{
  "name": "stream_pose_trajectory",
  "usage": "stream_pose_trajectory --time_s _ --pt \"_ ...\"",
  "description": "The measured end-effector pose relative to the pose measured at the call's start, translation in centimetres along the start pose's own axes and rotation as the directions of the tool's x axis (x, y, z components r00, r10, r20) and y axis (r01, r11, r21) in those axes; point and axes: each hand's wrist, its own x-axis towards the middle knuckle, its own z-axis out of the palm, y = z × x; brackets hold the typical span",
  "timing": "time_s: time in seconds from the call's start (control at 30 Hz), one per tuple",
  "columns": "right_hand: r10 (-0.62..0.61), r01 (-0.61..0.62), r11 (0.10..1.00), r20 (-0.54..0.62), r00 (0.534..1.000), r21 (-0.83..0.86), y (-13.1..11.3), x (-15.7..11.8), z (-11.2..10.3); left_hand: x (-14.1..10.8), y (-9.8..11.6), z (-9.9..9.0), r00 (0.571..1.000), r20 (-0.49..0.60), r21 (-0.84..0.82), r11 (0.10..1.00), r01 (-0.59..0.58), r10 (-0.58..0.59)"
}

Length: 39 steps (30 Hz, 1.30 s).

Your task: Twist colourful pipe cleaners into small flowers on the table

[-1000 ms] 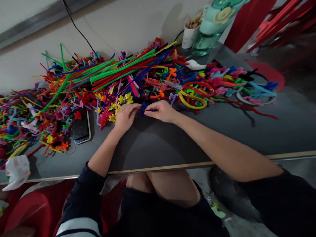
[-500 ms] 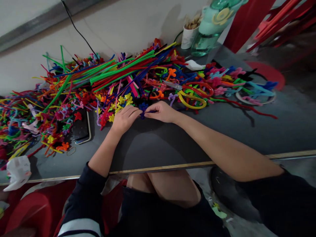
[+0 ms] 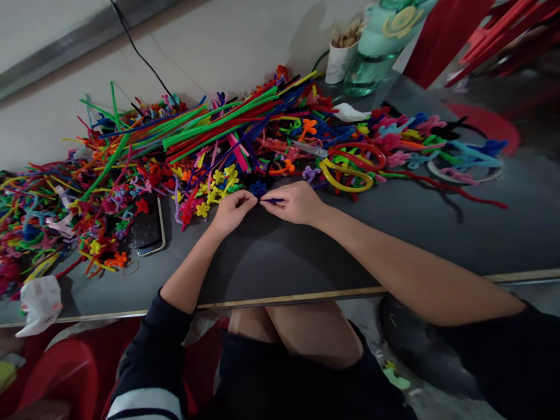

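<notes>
My left hand [image 3: 234,211] pinches at the near side of a dark blue pipe-cleaner piece [image 3: 258,188], its fingertips closed together. Close beside it, my right hand [image 3: 294,202] has its fingers closed on a dark blue stem [image 3: 273,200] that runs between the fingers. The fingertips of both hands almost meet. Yellow pipe-cleaner flowers [image 3: 223,179] lie just beyond my left hand, and a small purple flower [image 3: 310,173] lies beyond my right.
A heap of coloured pipe cleaners [image 3: 223,128] spreads along the wall. Yellow- and red-handled scissors [image 3: 345,175] lie to the right, phones [image 3: 147,227] to the left. A paper cup [image 3: 339,63] and green bottle [image 3: 367,70] stand at the back, crumpled tissue [image 3: 41,303] at the left edge.
The view has shifted slightly. The dark blue flower between the fingertips is less visible, the left thumb and finger now form a rounder pinch, and more of the blue stem shows in the right hand.
</notes>
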Motion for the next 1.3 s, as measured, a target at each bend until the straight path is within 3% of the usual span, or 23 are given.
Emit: stream_pose_trajectory --time_s 0.13,0.37,0.47,0.7,0.83,1.03,1.17,1.3 --pt "0.070 -0.074 0.977 0.028 0.997 0.200 0.1 0.2 0.0 0.1 -0.1 -0.5 0.998 0.051 -0.212 0.976 0.053 -0.043" --pt "0.135 -0.179 0.916 0.142 0.981 0.360 0.0 0.3 0.1 0.0 0.2 -0.7 0.994 0.099 -0.334 0.940 0.074 -0.043" --pt "0.121 -0.170 0.919 0.156 0.980 0.357 -0.5 0.1 0.2 0.2 -0.1 -0.7 0.995 0.098 -0.286 0.958 0.025 0.004" --pt "0.208 -0.207 0.924 0.033 0.978 0.321 -0.6 0.5 -0.3 0.0 -0.4 -0.6 0.998 0.053 -0.342 0.938 0.047 -0.030" --pt "0.182 -0.195 0.924 0.069 0.981 0.330 -0.4 0.5 -0.3 0.0 -0.2 -0.6 0.999 0.053 -0.303 0.953 0.013 0.003" --pt "0.121 -0.149 0.938 0.109 0.987 0.312 -0.3 0.1 0.1 0.1 -0.4 -0.7 0.991 0.132 -0.280 0.958 0.062 -0.025" --pt "0.142 -0.160 0.949 0.087 0.986 0.271 -0.3 0.2 0.1 0.2 -0.5 -0.7 0.997 0.075 -0.220 0.975 0.039 -0.023" --pt "0.183 -0.192 0.955 0.064 0.981 0.224 -0.3 0.5 0.2 0.3 -0.7 -0.5 0.998 -0.009 -0.261 0.963 0.065 -0.070"
